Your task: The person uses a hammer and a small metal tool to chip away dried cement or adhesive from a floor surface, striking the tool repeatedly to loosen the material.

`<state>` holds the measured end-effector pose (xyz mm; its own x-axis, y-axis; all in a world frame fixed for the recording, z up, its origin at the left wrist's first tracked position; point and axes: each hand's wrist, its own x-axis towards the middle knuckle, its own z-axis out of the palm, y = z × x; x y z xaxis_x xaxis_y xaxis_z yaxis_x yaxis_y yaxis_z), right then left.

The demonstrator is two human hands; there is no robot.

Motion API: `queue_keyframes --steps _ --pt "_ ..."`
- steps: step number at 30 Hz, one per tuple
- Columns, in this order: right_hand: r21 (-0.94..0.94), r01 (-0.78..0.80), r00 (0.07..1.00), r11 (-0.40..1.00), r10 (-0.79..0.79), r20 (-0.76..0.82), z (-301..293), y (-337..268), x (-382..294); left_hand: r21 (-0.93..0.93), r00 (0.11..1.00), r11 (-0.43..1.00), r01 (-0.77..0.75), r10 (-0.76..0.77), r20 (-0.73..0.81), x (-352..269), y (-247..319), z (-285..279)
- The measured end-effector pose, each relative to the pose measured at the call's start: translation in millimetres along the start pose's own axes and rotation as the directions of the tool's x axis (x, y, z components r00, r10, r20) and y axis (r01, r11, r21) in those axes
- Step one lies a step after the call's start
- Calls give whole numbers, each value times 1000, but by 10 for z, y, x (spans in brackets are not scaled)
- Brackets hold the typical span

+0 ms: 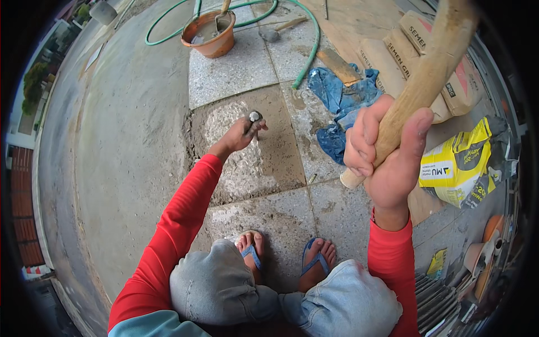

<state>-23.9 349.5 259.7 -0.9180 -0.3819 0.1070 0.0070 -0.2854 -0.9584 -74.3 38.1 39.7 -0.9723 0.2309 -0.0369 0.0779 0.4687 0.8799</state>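
Observation:
My left hand [239, 134] grips a metal chisel [254, 116], its flattened, pale struck end facing up at me. The chisel stands over a square floor section [236, 170] whose surface is partly chipped to a rough whitish patch; its lower tip is hidden by the hand. Raised at the right, close to the camera, my right hand [393, 164] is wrapped around a thick wooden tool handle [431, 76]. The handle's upper end runs out of view, so no tool head shows. Crumbs and dirt line the section's left edge.
An orange bucket [219, 46] holds grey mix and a trowel [218, 19]. Beside it lie a hammer [271, 34] and a green hose [311, 63]. Rightward are a blue cloth [330, 90], a board [339, 69], cement sacks [374, 57] and a yellow mortar bag [457, 162].

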Motion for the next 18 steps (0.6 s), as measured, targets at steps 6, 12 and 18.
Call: queue_keyframes --steps 6,12,18 --pt "-738 -151 963 657 268 41 51 1110 -159 98 992 995 26 -38 120 87 30 -32" --pt "-117 -482 873 868 487 19 -40 570 -288 53 999 998 -29 27 34 70 -69 -59" --pt "144 227 974 963 -228 -7 -3 242 27 15 998 1000 27 -28 54 71 -161 -119"
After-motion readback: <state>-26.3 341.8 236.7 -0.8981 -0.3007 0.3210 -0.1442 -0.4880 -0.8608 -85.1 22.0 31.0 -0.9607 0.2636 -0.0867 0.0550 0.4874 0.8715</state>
